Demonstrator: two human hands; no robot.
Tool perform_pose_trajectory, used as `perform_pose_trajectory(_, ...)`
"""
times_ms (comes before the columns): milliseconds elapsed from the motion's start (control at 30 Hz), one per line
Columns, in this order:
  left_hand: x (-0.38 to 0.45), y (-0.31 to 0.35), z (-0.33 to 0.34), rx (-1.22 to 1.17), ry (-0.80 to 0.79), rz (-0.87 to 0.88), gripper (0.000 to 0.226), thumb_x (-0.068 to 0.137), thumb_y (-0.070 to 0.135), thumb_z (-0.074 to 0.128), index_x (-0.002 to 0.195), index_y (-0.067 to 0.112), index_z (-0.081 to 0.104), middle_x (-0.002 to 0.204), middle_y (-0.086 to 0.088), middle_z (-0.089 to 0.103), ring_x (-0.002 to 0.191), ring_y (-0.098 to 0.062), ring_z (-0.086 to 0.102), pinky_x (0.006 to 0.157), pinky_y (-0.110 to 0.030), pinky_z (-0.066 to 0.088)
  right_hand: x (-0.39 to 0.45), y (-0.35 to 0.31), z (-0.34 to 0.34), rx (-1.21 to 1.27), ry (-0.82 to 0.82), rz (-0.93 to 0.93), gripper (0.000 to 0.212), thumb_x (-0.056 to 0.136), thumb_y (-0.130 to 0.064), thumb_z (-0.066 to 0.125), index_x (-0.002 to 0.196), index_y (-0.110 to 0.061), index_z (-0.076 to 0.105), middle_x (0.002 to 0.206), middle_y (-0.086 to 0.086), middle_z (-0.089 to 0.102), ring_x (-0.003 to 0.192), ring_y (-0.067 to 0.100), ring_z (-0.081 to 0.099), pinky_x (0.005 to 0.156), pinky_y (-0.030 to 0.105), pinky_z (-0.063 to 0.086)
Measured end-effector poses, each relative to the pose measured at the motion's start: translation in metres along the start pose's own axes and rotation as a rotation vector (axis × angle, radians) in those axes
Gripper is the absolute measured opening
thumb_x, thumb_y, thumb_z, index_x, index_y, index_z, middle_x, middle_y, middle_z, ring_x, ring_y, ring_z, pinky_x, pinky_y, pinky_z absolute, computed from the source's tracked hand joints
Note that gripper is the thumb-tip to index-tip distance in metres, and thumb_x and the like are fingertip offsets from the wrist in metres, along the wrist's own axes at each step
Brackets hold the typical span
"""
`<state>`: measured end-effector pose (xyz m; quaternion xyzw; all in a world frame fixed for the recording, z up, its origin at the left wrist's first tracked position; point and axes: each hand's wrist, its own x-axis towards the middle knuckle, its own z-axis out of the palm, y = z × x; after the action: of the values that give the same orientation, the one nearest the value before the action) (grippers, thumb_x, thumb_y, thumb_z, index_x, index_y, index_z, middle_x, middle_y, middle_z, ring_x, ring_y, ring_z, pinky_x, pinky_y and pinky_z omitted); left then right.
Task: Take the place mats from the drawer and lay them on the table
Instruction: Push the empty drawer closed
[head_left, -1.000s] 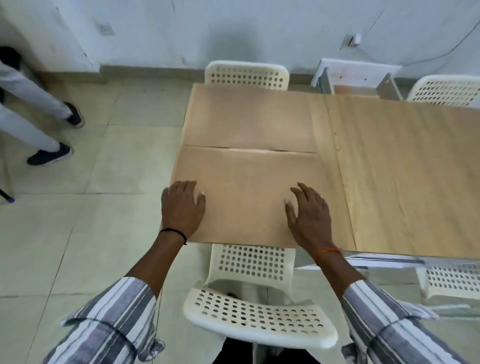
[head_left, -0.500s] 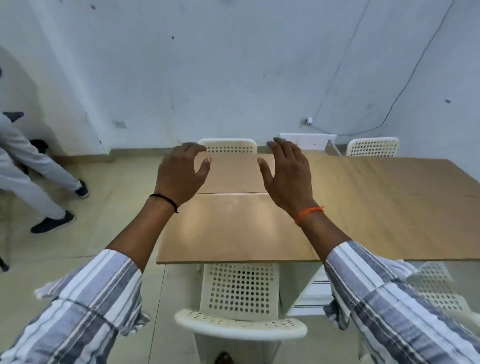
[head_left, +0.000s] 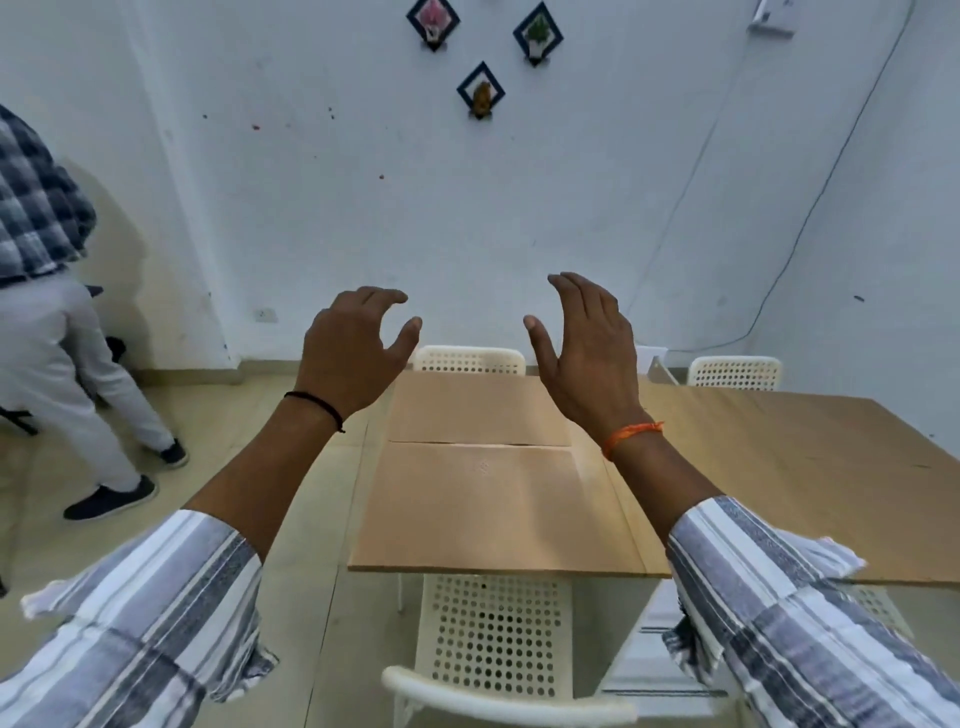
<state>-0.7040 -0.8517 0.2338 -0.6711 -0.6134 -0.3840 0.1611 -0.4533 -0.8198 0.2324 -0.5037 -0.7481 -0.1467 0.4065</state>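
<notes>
Two pale place mats lie end to end at the left end of the wooden table (head_left: 779, 457), the near place mat (head_left: 493, 504) filling the lower centre of the frame and the far place mat (head_left: 478, 410) just above it, their edges meeting along a thin seam. I see both of my hands raised in the air over them at mid-frame, holding nothing: the left hand (head_left: 350, 353) has its fingers loosely curled and thumb spread, the right hand (head_left: 589, 353) is open with fingers nearly straight. Neither touches a mat or the table.

White perforated chairs stand around the table, one chair (head_left: 493, 639) tucked under the near edge at the bottom of the frame. A bystander (head_left: 57, 374) walks at the left edge, and three small framed ornaments (head_left: 480, 57) hang on the wall at the top.

I judge the laying of these two mats done. The right stretch of the table shows bare wood, so my next move would be to turn back to the drawer, which is out of view, for another mat, if any remain.
</notes>
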Motion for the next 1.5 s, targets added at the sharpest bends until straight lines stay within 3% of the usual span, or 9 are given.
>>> perform_pose_trajectory(433, 0.042, -0.220, -0.075, -0.036, -0.034, 0.018, 0.038, 0.093, 0.044, 0.053, 0.123, 0.021, 0.061, 0.123, 0.003, 0.064, 0.115, -0.020, 0.057, 0.084, -0.035, 0.048, 0.063, -0.201, 0.124, 0.077, 0.032, 0.026, 0.050, 0.100, -0.048, 0.041, 0.139, -0.017, 0.045, 0.141, 0.001, 0.049, 0.129, 0.020, 0.044, 0.096, 0.037, 0.043)
perform_pose_trajectory(667, 0.082, -0.308, -0.069, -0.077, -0.045, 0.007, 0.037, 0.093, 0.043, 0.054, 0.123, 0.022, 0.061, 0.124, 0.004, 0.063, 0.117, -0.019, 0.055, 0.085, -0.034, 0.046, 0.103, -0.254, 0.186, 0.055, 0.028, 0.019, 0.049, 0.100, -0.048, 0.042, 0.139, -0.017, 0.045, 0.140, 0.002, 0.049, 0.127, 0.020, 0.046, 0.095, 0.038, 0.044)
perform_pose_trajectory(967, 0.168, -0.400, 0.020, -0.138, -0.063, 0.018, 0.036, 0.093, 0.042, 0.055, 0.123, 0.022, 0.061, 0.125, 0.006, 0.063, 0.117, -0.017, 0.055, 0.087, -0.031, 0.044, 0.186, -0.249, 0.316, 0.019, 0.033, 0.041, 0.049, 0.100, -0.049, 0.040, 0.137, -0.017, 0.046, 0.136, 0.002, 0.051, 0.122, 0.021, 0.050, 0.090, 0.038, 0.046)
perform_pose_trajectory(1233, 0.320, -0.480, 0.135, -0.167, -0.111, 0.059, 0.037, 0.092, 0.043, 0.056, 0.123, 0.023, 0.061, 0.124, 0.005, 0.063, 0.116, -0.016, 0.056, 0.086, -0.029, 0.042, 0.320, -0.202, 0.457, -0.017, 0.053, 0.083, 0.047, 0.099, -0.048, 0.041, 0.135, -0.018, 0.047, 0.133, 0.001, 0.052, 0.117, 0.022, 0.052, 0.083, 0.037, 0.046)
perform_pose_trajectory(1500, 0.444, -0.538, 0.235, -0.255, -0.122, 0.085, 0.036, 0.092, 0.043, 0.056, 0.122, 0.023, 0.062, 0.123, 0.007, 0.064, 0.114, -0.015, 0.058, 0.083, -0.027, 0.041, 0.425, -0.160, 0.555, -0.070, 0.026, 0.123, 0.046, 0.100, -0.047, 0.042, 0.136, -0.018, 0.047, 0.134, 0.001, 0.051, 0.116, 0.023, 0.052, 0.083, 0.039, 0.048)
